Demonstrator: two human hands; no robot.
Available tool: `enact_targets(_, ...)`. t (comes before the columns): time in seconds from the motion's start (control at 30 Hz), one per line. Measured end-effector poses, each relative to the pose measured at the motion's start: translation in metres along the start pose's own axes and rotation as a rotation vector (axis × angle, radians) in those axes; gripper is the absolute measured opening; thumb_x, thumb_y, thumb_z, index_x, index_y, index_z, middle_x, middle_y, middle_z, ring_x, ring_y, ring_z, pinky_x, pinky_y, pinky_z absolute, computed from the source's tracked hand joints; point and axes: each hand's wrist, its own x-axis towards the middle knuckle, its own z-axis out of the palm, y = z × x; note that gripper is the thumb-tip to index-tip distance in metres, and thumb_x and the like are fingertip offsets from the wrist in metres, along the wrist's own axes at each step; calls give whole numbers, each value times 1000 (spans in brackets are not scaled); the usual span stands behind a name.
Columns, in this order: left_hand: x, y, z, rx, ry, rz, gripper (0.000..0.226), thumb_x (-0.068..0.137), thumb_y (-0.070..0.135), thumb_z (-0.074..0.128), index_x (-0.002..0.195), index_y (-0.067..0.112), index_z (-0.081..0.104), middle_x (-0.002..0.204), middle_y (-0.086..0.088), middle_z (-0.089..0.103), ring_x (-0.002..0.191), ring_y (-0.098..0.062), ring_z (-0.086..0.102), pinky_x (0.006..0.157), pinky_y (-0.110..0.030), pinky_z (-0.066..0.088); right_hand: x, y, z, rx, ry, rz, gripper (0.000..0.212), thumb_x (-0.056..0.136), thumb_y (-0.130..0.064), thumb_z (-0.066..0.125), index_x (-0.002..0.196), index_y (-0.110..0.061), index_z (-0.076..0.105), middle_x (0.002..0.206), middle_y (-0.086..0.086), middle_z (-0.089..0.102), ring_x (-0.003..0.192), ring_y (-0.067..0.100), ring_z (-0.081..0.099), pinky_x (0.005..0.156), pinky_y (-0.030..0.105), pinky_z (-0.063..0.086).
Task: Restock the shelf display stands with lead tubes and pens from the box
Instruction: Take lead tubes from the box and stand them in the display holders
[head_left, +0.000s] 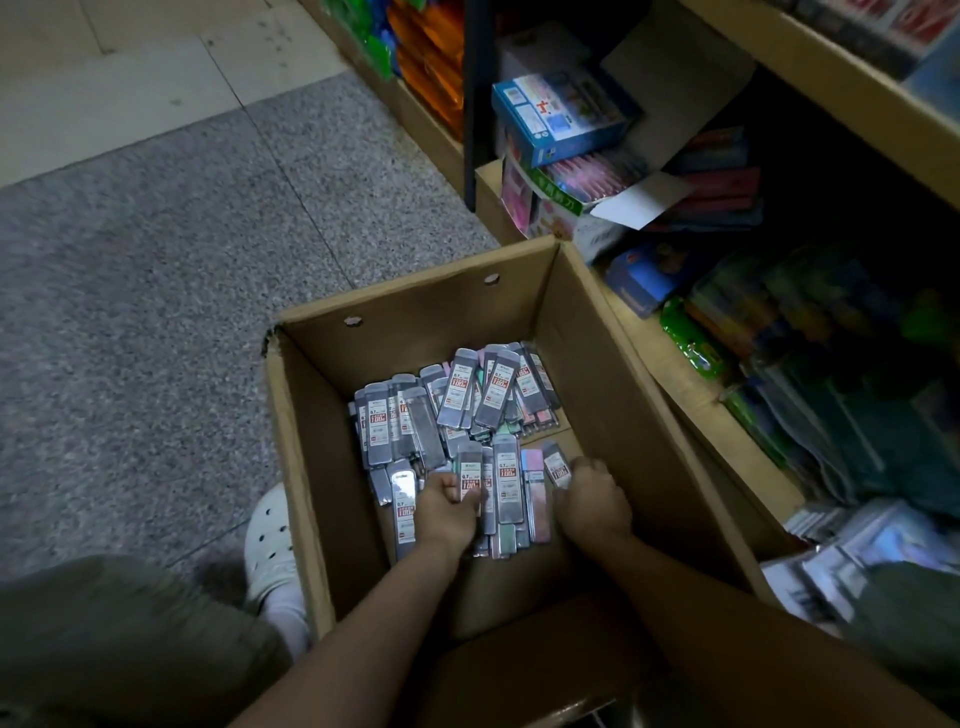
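Cardboard box (322, 467) holds lead tubes (467, 400); left hand (448, 512), right hand (589, 501) each grasp tubes.

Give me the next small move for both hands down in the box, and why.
Probably lift: the left hand already grips a lead tube, the right hand pinches another lead tube, and both sit low inside the cardboard box, away from any display stand.

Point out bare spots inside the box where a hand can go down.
Bare cardboard floor shows between the lead tubes and the box's right wall. The middle is crowded; left hand and right hand grip tubes there.
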Motion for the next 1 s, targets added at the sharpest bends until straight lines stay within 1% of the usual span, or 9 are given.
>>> enact_targets(0.13, 1, -1, 3, -78, -59, -52, 30, 88, 5, 67, 77, 20, 42, 79, -8, 51, 82, -29, 59, 86, -44, 51, 1, -12, 2, -24, 81, -196, 45, 94, -28, 56, 136, -15, 46, 134, 7, 49, 120, 23, 49, 97, 33, 43)
enact_targets(0.27, 7, -3, 6, -54, -55, -63, 35, 82, 9, 75, 76, 24, 44, 78, -1, 59, 75, -23, 62, 79, -36, 54, 9, -20, 7, 182, -69, -142, 48, 89, -21, 65, 132, -18, 45, 123, 10, 62, 113, 28, 59, 91, 35, 49)
enact_targets(0.4, 12, 5, 12, -112, -85, -108, 29, 82, 1, 71, 82, 15, 46, 88, -14, 65, 93, -33, 68, 81, -42, 57, 19, -18, 11, 252, -90, -85, 50, 85, -13, 71, 128, -17, 46, 121, 11, 62, 109, 29, 61, 86, 32, 48)
enact_targets(0.53, 8, 12, 7, -146, -142, -35, 35, 85, -14, 58, 98, 15, 44, 108, -21, 65, 94, -29, 65, 85, -43, 53, 23, -9, -1, 411, -55, -17, 44, 84, -9, 70, 122, -18, 50, 120, 10, 64, 111, 28, 61, 94, 39, 50)
enact_targets(0.63, -6, 36, -8, -167, -274, 92, 69, 83, -16, 61, 134, 22, 33, 99, -3, 66, 88, -16, 66, 76, -31, 57, 16, -8, -26, 512, -18, -87, 51, 80, -7, 72, 123, -25, 49, 101, 0, 68, 100, 22, 64, 89, 34, 51)
enact_targets(0.7, -20, 66, -22, -103, -398, 212, 84, 83, -12, 64, 142, 32, 24, 101, 2, 67, 88, -9, 66, 71, -22, 56, 9, -13, -51, 549, 22, -174, 49, 77, -8, 76, 115, -27, 52, 80, -10, 63, 84, 15, 63, 80, 30, 51)
enact_targets(0.87, -61, 172, -68, 189, -598, 581, 77, 83, -15, 62, 142, 20, 28, 105, -9, 60, 83, -14, 63, 61, -25, 55, -19, -39, -141, 645, 168, -409, 50, 72, -7, 82, 100, -32, 48, 64, -10, 58, 52, -5, 55, 53, 13, 41)
enact_targets(0.93, -83, 217, -81, 267, -659, 673, 76, 82, -16, 61, 139, 24, 29, 111, -14, 61, 91, -19, 66, 67, -30, 57, -36, -45, -186, 678, 252, -461, 50, 71, -12, 83, 98, -33, 47, 66, -9, 60, 52, -6, 55, 54, 13, 43)
enact_targets(1.0, -105, 250, -88, 278, -704, 764, 76, 82, -19, 59, 138, 21, 28, 103, -9, 62, 83, -11, 68, 64, -24, 57, -56, -47, -224, 740, 329, -487, 49, 71, -13, 84, 94, -34, 46, 73, -4, 64, 61, 2, 62, 64, 24, 52)
